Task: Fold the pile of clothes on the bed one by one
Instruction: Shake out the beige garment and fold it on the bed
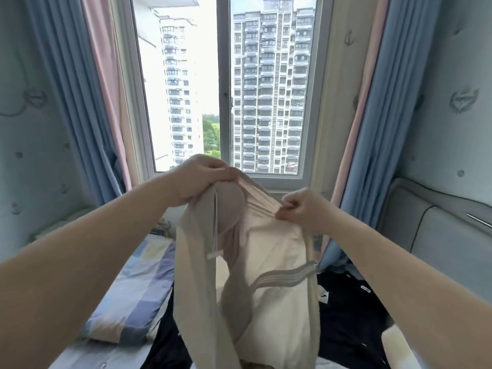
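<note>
A beige, cream-coloured garment [274,262] with a padded cup, a drawstring and a striped elastic band hangs in the air before me, over the bed. My left hand [197,179] grips its top edge at the upper left. My right hand [300,209] pinches the same top edge a little lower to the right, and the fabric is stretched between the two hands. Beneath the garment, dark clothes [351,323] lie in a heap on the bed, partly hidden by it.
A blue and cream checked pillow [133,294] lies on the bed at the left. Straight ahead is a window [223,83] framed by blue and pink curtains [74,89]. A padded headboard [436,227] stands at the right.
</note>
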A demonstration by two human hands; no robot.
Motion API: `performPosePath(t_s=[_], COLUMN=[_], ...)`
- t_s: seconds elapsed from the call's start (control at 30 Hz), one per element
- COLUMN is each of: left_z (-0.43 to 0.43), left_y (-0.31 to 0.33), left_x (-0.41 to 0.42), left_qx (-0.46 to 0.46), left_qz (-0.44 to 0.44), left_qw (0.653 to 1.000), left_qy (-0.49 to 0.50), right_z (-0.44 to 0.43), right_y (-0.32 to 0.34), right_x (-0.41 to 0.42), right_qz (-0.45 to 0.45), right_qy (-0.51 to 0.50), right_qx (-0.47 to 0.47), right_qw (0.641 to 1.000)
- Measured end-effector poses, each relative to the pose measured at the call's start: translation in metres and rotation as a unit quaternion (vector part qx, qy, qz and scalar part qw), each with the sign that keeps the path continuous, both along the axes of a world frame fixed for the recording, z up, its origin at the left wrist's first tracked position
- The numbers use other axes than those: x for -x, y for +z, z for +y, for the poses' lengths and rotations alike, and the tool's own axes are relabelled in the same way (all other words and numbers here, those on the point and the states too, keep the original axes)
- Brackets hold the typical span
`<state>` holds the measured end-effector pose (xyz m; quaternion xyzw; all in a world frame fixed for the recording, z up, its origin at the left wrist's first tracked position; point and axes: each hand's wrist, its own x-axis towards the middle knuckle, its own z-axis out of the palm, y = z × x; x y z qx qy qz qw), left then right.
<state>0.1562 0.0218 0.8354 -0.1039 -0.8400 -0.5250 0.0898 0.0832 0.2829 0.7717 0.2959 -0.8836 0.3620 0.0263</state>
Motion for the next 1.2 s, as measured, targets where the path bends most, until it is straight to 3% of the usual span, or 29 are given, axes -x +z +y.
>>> performPosePath(t_s=[0.1, 0.17, 0.23, 0.3, 0.37, 0.5, 0.7, 0.9, 1.1, 1.2], left_z=[0.007, 0.01, 0.016, 0.027, 0.047, 0.092, 0.131, 0.143, 0.126, 0.117], left_y=[-0.008, -0.022, -0.04, -0.057, -0.071, -0.107, -0.147, -0.161, -0.16, -0.159], left_x=[0.005, 0.013, 0.02, 0.024, 0.021, 0.012, 0.014, 0.018, 0.025, 0.03], left_qx=[-0.105, -0.158, -0.117, 0.01, 0.092, 0.116, -0.043, -0.052, -0.242, -0.277], left_qz=[-0.002, -0.005, 0.01, 0.035, 0.002, -0.117, -0.105, -0.104, -0.098, -0.077], left_qw=[0.994, 0.984, 0.981, 0.982, 0.991, 0.978, 0.986, 0.985, 0.965, 0.958], left_qy=[0.038, 0.082, 0.153, 0.186, 0.097, -0.131, -0.124, -0.128, -0.033, 0.014], right_z=[0.03, 0.045, 0.051, 0.051, 0.047, 0.048, 0.068, 0.091, 0.121, 0.122], right_y=[-0.041, -0.061, -0.068, -0.063, -0.051, -0.031, -0.045, -0.068, -0.142, -0.182], right_x=[0.007, 0.006, -0.002, -0.013, -0.022, -0.036, -0.038, -0.031, -0.037, -0.045], right_qz=[-0.027, -0.076, -0.136, -0.142, -0.109, -0.071, -0.095, -0.112, -0.237, -0.258], right_qy=[-0.059, -0.084, -0.073, -0.061, -0.052, -0.031, -0.003, -0.002, 0.001, -0.03], right_qx=[-0.035, 0.017, 0.131, 0.201, 0.21, 0.158, 0.137, 0.12, 0.072, 0.068], right_qw=[0.997, 0.993, 0.979, 0.967, 0.97, 0.984, 0.986, 0.986, 0.969, 0.963])
